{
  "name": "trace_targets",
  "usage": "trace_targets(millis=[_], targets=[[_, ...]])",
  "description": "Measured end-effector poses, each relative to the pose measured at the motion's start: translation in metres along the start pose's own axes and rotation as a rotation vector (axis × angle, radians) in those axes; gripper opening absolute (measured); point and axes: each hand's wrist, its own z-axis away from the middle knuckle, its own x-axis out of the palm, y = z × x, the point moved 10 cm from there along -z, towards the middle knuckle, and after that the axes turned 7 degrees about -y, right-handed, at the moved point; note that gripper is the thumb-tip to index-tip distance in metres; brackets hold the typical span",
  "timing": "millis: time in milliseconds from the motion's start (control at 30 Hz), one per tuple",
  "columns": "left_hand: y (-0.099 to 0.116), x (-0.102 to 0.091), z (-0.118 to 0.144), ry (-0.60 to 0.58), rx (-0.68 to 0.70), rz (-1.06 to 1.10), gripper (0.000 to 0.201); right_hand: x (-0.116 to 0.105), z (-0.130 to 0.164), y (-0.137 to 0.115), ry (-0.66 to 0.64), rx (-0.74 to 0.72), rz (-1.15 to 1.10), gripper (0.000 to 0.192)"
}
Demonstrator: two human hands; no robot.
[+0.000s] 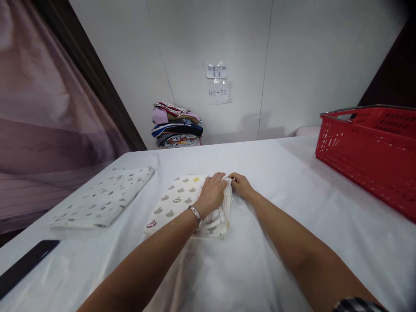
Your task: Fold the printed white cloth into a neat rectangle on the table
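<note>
Head view. A folded cloth printed with apple shapes [182, 201] lay just below the middle of the white-covered table [292, 182]. The left hand [212, 192], a bracelet [196, 214] at its wrist, rested palm down on the cloth's far right corner with fingers curled over the edge; the right hand [241, 184], at the cloth's 2 o'clock corner, pinched the same edge with fingers drawn close together. The cloth appeared already folded into a compact rectangle of several layers, and only squaring of the right-hand edge seemed left to do. At 9 o'clock from it lay a second folded cloth with a dark speckled print [104, 199], flat and apart. At 12 o'clock a stack of folded garments [176, 125] stood against the wall; at 3 o'clock stood a red basket [367, 151]; a dark flat object [26, 264] lay at 8 o'clock.
</note>
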Motion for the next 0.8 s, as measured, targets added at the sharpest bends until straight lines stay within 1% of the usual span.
trace_targets(millis=[67, 233, 367, 500, 633, 733, 800], targets=[[0.003, 0.002, -0.001, -0.008, 0.013, -0.023, 0.033, -0.001, 0.000, 0.001, 0.009, 0.002, -0.004, 0.015], [-0.006, 0.010, -0.006, -0.090, -0.062, 0.001, 0.018, 0.000, 0.000, 0.000, 0.000, 0.003, 0.016, 0.015], [-0.008, 0.011, -0.007, -0.090, -0.064, 0.090, 0.014, 0.000, -0.001, -0.001, -0.005, -0.003, 0.034, 0.016], [-0.005, 0.018, -0.005, -0.097, -0.062, 0.189, 0.016, -0.001, -0.001, -0.001, 0.003, -0.013, 0.048, 0.017], [-0.005, 0.025, -0.001, -0.101, -0.142, 0.133, 0.016, -0.002, -0.002, -0.001, 0.009, -0.018, 0.059, 0.018], [-0.002, 0.024, -0.002, -0.107, -0.170, 0.056, 0.024, -0.002, -0.001, 0.000, 0.009, -0.001, 0.043, 0.017], [-0.001, 0.023, -0.003, -0.132, -0.182, 0.032, 0.026, -0.002, -0.001, 0.000, 0.005, 0.004, 0.031, 0.017]])
